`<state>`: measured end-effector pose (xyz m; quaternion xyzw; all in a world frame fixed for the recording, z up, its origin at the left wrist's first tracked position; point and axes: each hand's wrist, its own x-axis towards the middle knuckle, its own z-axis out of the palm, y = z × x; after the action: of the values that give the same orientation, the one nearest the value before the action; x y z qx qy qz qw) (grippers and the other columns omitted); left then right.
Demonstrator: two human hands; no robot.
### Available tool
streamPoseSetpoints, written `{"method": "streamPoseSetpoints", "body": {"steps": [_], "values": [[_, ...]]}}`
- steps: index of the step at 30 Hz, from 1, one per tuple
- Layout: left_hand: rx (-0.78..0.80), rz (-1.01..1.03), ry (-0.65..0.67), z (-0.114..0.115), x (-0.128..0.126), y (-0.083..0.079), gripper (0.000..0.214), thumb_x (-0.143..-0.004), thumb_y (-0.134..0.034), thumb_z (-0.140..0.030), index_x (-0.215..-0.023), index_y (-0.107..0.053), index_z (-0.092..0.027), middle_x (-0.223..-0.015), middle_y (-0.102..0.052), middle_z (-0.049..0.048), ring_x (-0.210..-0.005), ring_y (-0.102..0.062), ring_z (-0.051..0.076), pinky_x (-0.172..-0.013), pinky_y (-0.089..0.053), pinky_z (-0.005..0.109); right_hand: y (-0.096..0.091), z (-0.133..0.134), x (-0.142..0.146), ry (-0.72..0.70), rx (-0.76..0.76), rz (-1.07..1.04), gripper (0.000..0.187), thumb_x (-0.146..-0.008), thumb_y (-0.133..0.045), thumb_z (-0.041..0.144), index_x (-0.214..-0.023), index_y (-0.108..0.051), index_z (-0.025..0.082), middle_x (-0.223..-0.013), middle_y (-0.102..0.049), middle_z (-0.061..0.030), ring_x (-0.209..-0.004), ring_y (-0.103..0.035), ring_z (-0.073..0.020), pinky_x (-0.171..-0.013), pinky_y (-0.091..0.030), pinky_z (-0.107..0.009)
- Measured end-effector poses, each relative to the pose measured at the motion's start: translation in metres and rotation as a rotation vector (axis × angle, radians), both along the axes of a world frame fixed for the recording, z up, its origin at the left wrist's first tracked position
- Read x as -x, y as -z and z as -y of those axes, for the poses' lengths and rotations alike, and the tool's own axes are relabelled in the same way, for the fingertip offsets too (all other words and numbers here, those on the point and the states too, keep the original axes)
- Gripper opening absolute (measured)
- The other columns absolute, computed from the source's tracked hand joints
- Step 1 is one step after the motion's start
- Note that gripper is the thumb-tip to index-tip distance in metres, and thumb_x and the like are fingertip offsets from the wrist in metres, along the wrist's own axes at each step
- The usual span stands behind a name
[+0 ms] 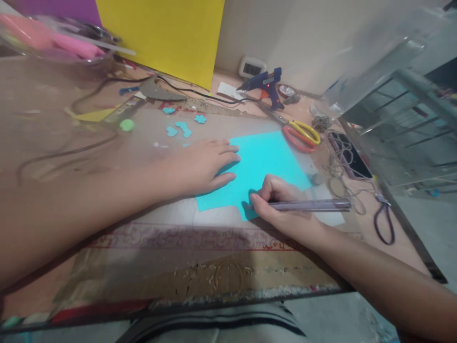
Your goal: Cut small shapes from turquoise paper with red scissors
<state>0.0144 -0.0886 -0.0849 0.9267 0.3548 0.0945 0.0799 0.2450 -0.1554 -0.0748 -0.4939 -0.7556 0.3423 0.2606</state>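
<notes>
A bright turquoise sheet lies flat on the table, with a notch cut out of its near edge. My left hand rests open on the left part of the sheet, fingers stretched out and palm down. Pinched in my right hand is a slim pen, its tip close to the sheet's near edge; whether the tip touches is hard to see. Beyond my left hand lie small turquoise cutouts, among them a flower and a heart.
Scissors with orange and yellow handles lie behind the sheet. A blue glue gun stands near the wall, its black cord running left. A phone under tangled string is at the right. A clear bowl sits back left.
</notes>
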Motion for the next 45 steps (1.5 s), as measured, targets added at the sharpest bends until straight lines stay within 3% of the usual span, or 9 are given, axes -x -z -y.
{"method": "streamPoseSetpoints", "body": {"steps": [10, 17, 32, 45], "values": [[0.003, 0.004, 0.005, -0.001, 0.001, 0.001, 0.049, -0.103, -0.047, -0.044, -0.140, -0.061, -0.014, -0.157, -0.053, 0.0150, -0.145, -0.049, 0.033, -0.122, -0.036, 0.049, -0.007, -0.002, 0.005, -0.040, -0.005, -0.023, 0.028, -0.083, -0.058, 0.024, -0.064, -0.037, 0.025, -0.055, -0.039, 0.0074, -0.051, -0.035, -0.0101, -0.049, -0.027, -0.025], [-0.001, 0.020, 0.013, -0.002, 0.002, 0.003, 0.050, -0.104, -0.046, -0.046, -0.140, -0.061, -0.014, -0.157, -0.053, 0.0155, -0.145, -0.050, 0.033, -0.123, -0.035, 0.050, -0.007, 0.002, 0.000, 0.023, -0.032, -0.078, 0.030, -0.085, -0.060, 0.024, -0.065, -0.039, 0.025, -0.056, -0.040, 0.0074, -0.051, -0.037, -0.0103, -0.050, -0.029, -0.024], [-0.002, 0.003, 0.008, -0.002, 0.002, 0.004, 0.051, -0.104, -0.043, -0.047, -0.141, -0.060, -0.015, -0.158, -0.051, 0.0139, -0.146, -0.048, 0.032, -0.123, -0.034, 0.048, -0.002, 0.003, -0.005, -0.022, 0.014, 0.017, 0.030, -0.088, -0.060, 0.031, -0.068, -0.040, 0.025, -0.055, -0.046, 0.0068, -0.049, -0.040, -0.0108, -0.049, -0.028, -0.025], [0.016, 0.000, -0.003, -0.001, 0.001, 0.001, 0.051, -0.104, -0.045, -0.046, -0.141, -0.061, -0.015, -0.159, -0.051, 0.0139, -0.147, -0.048, 0.032, -0.124, -0.033, 0.048, -0.010, 0.000, 0.000, -0.069, 0.040, 0.021, 0.028, -0.083, -0.058, 0.026, -0.064, -0.037, 0.025, -0.055, -0.040, 0.0072, -0.050, -0.036, -0.0102, -0.051, -0.026, -0.025]]}}
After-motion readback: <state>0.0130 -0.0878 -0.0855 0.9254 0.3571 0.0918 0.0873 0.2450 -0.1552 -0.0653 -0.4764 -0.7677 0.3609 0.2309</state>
